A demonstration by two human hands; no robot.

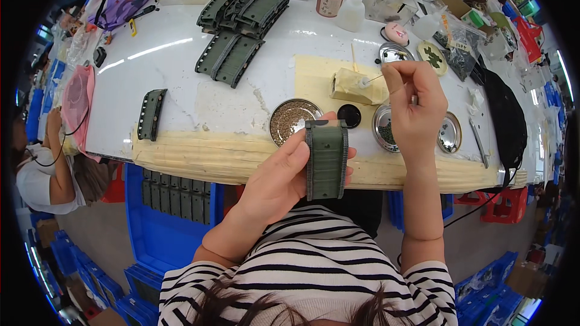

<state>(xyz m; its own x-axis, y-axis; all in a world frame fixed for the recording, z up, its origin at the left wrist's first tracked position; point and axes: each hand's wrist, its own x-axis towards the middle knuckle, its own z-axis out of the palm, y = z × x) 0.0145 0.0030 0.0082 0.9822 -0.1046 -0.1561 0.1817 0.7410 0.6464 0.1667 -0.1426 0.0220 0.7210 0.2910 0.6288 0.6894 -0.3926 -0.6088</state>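
Beside the round metal tin of tan beads (pixel 271 123), on its near right, the left hand (pixel 275 178) grips a curved dark-green plastic panel (pixel 327 166) upright, fingers behind and thumb along its left edge; both long edges of the panel are toothed. The hands are well apart. Beyond the bead tin and to its right, the right hand (pixel 418 93) is raised with thumb and forefinger pinched on a thin stick (pixel 375 78), whose far end meets a white nozzle (pixel 364 83) at the tape-covered block (pixel 344 86). Just right of the bead tin lies a round black lid (pixel 348 116), and farther right a tin of dark-green bits (pixel 376 124). Well left of it stands a single green panel (pixel 151 115); past it, to the left, is a heap of similar panels (pixel 244 9). Below and left of it, a blue crate (pixel 166 241) holds rows of green panels (pixel 175 196).
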